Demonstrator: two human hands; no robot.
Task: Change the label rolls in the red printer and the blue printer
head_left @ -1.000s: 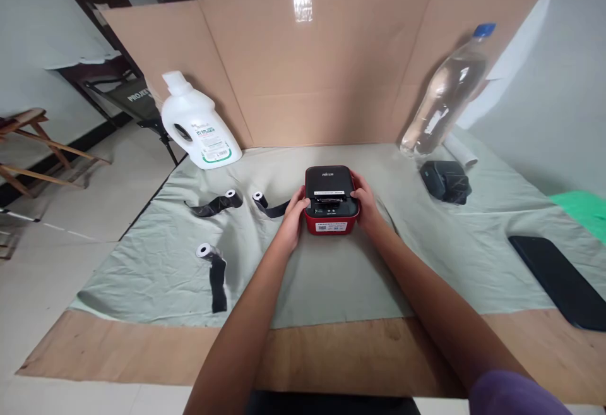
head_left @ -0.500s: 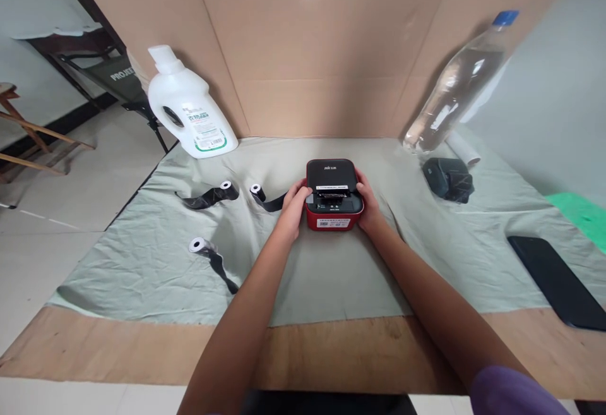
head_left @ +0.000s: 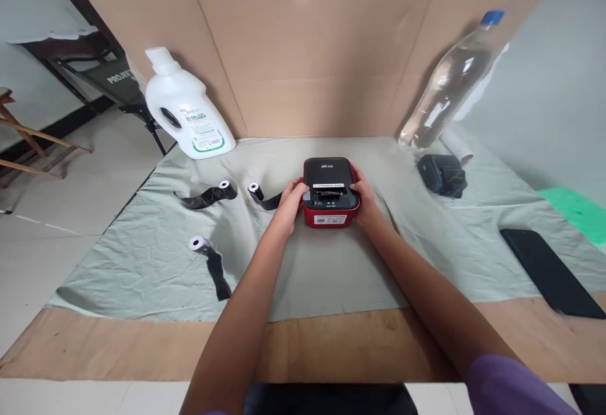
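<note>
Nearest black strip [head_left: 216, 271] shifted; printer [head_left: 330, 191] sits between both hands' fingers [head_left: 297, 193].

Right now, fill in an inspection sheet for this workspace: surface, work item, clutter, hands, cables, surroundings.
Surface: wrinkled grey-green cloth over a wooden tabletop, wood showing along the near edge.
Work item: red-and-black device, label on its front.
Clutter: three partly unrolled black-and-white rolls, white jug, clear bottle with blue cap, dark object, black phone.
Hands: left hand and right hand grip the device's opposite sides.
Cables: nothing seen.
Surroundings: cardboard panel behind, dark chair beyond at left.
</note>
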